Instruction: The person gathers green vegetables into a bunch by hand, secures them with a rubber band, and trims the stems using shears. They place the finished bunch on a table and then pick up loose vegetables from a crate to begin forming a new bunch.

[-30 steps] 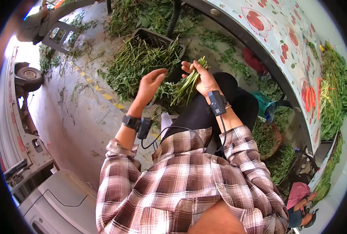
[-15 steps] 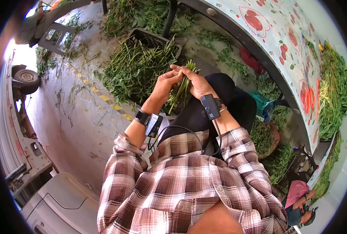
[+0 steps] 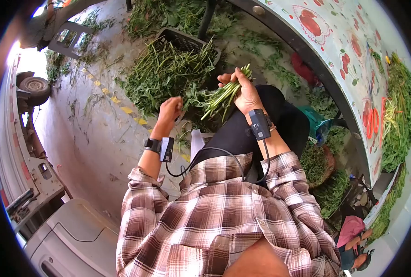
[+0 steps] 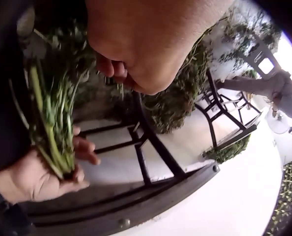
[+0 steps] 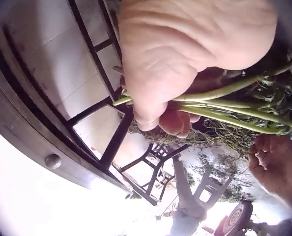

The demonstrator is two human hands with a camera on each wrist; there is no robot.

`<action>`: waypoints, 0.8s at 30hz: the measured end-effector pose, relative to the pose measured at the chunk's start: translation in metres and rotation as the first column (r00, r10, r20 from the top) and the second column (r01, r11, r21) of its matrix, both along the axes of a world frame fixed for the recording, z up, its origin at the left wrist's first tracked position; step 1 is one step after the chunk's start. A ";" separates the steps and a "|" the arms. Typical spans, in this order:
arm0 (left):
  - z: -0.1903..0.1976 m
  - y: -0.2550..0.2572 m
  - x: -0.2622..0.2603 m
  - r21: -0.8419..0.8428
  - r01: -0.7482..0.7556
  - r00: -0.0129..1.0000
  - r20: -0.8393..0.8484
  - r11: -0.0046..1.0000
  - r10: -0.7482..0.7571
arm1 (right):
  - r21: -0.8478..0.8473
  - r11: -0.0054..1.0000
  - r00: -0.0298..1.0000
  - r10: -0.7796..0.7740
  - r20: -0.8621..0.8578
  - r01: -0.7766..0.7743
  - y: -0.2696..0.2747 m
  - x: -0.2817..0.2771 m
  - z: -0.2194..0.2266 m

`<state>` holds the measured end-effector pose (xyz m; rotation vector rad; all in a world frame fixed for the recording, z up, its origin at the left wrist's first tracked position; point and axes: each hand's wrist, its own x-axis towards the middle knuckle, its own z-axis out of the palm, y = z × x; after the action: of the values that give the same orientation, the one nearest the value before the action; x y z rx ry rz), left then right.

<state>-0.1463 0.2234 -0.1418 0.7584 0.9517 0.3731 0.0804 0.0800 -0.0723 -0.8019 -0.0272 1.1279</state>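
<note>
My right hand [image 3: 246, 96] grips a bunch of green leafy stems [image 3: 221, 101], its thumb laid along the cut ends. The leafy ends point down and left over my thigh. In the right wrist view several pale stems [image 5: 224, 93] pass under the thumb. My left hand [image 3: 169, 111] is apart from the bunch, to its left, with fingers curled in; nothing shows between them. In the left wrist view the curled fingers [image 4: 117, 71] are partly hidden behind the hand. Beyond both hands, a heap of greens [image 3: 168, 69] fills and overhangs a black crate [image 3: 187, 39].
A table with a fruit-print cover [image 3: 328, 55] curves along the right, holding orange-handled scissors [image 3: 371, 122] and a pile of greens [image 3: 399, 124]. Under it are a teal bag [image 3: 314, 122] and a basket of greens [image 3: 318, 164]. Loose leaves litter the floor near a grey stool [image 3: 69, 39].
My left hand came in to the bunch half a second ago, then drew away to the left, its fingers now curled. My right hand keeps its grip on the stems.
</note>
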 end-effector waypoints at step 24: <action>-0.119 0.136 0.032 0.422 0.088 0.865 -0.481 0.903 0.140 | -0.099 0.994 0.998 0.033 -0.059 -0.038 0.015 -0.006 -0.010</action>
<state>-0.1141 0.3591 -0.2605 1.2942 1.3968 0.4266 0.0741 0.0945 -0.0821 -0.8610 0.0636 1.1927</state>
